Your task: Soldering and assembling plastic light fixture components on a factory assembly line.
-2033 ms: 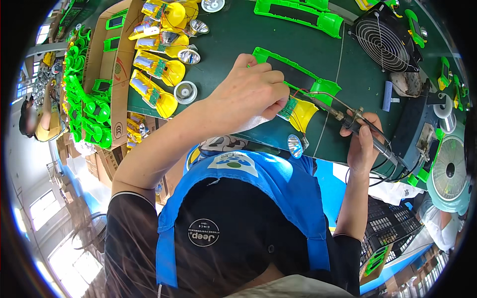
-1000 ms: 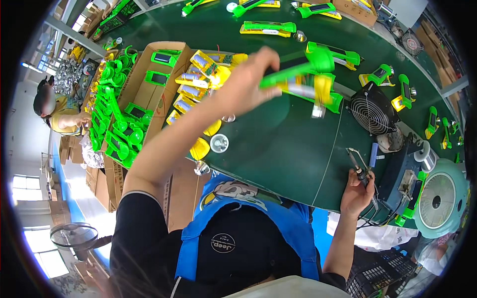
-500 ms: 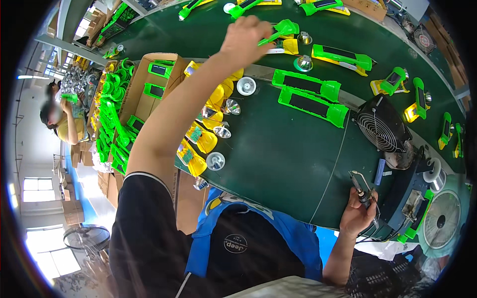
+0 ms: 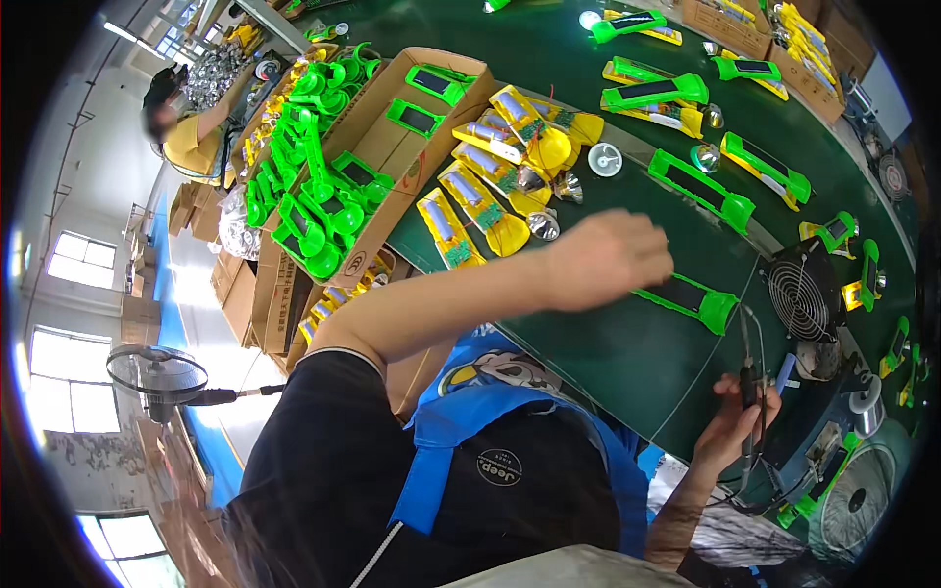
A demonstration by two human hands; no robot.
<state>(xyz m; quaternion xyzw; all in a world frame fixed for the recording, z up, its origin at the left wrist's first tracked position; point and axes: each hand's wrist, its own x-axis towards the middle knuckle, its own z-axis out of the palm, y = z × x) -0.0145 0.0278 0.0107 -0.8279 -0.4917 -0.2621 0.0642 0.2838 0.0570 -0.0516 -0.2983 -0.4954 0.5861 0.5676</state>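
Note:
My left hand (image 4: 613, 260) reaches across the bench, fingers curled over the near-left end of a green flashlight casing (image 4: 691, 297) with a dark panel. The hand is slightly blurred and hides part of that end. A second such casing (image 4: 701, 191) lies farther back, along the bench rail. At the right, my right hand (image 4: 735, 421) is closed around a soldering iron (image 4: 749, 384), its thin metal end pointing away from me. Left of my left hand lie several yellow casing halves (image 4: 480, 206) with batteries and green circuit boards, beside silver reflectors (image 4: 542, 225).
A cardboard box (image 4: 417, 171) of green casings stands left of the bench (image 4: 627, 382). Paired green and yellow casings (image 4: 655, 93) lie on the far green surface. A black fan (image 4: 799, 299) and a larger pale fan (image 4: 855, 500) stand right. A co-worker (image 4: 191, 137) is far left.
My left hand has come back from the far side, away from a green piece there. The nearer casing now lies apart from the other. My view has turned, and the right hand still holds the iron.

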